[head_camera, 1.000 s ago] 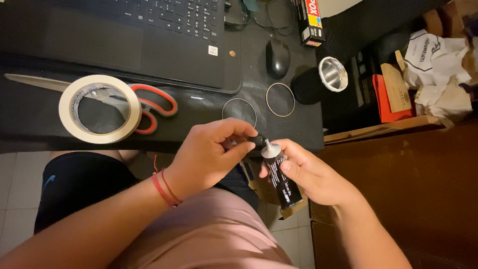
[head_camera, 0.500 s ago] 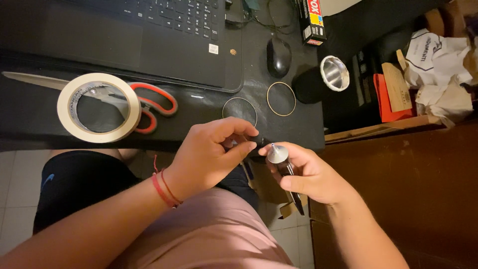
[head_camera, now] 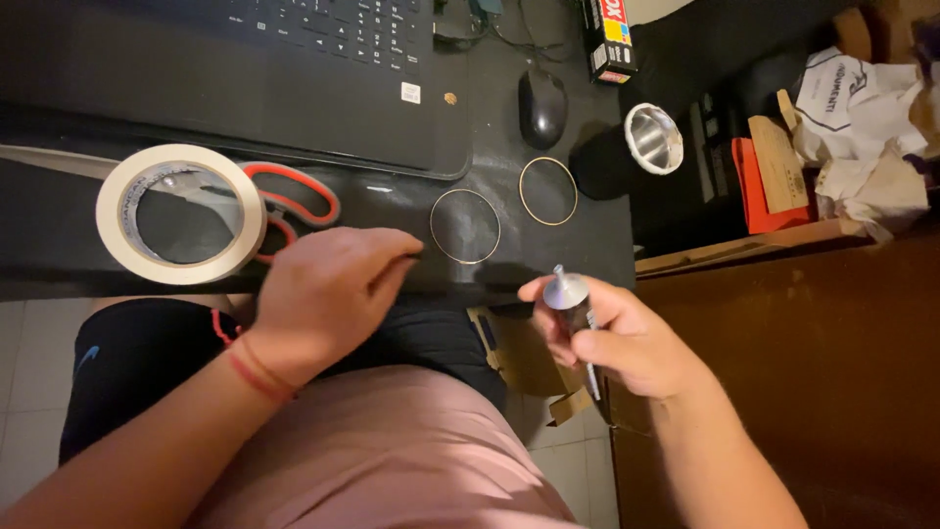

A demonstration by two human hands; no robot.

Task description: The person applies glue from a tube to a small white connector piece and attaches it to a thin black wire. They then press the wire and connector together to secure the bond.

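Now, right hand [head_camera: 627, 338] wrapped around a small silver-tipped tube [head_camera: 570, 299], fingers curled tight on its body, nozzle end pointing up and toward the desk edge. Held off the desk, out over the lap, just in front of the black desk [head_camera: 587, 245]. Below that grip, a scrap of brown cardboard [head_camera: 519, 358] down on the floor side, partly hidden by the hand.

Left hand [head_camera: 328, 294] apart from the tube, hovering at the near edge of the desk, fingers loosely bent and close together, tips pointing toward a thin wire ring [head_camera: 465, 226]. Whether anything small sits pinched between those fingertips, cannot tell. Red band [head_camera: 257, 372] round the left wrist.

Just beside the first ring, a second ring [head_camera: 547, 190], lying flat, not touching its neighbour. Further left, big roll of pale tape [head_camera: 180, 215] flat on the desk, overlapping red-handled scissors [head_camera: 294, 206] whose handles poke out to its right. Behind all that, dark laptop [head_camera: 294, 69] with its keyboard showing, and a black mouse [head_camera: 541, 106] to its right. Off the desk's right end, small metal cup [head_camera: 653, 138] lying with its mouth toward the camera, then an orange box [head_camera: 756, 186] and crumpled paper [head_camera: 862, 127] well apart from both hands.
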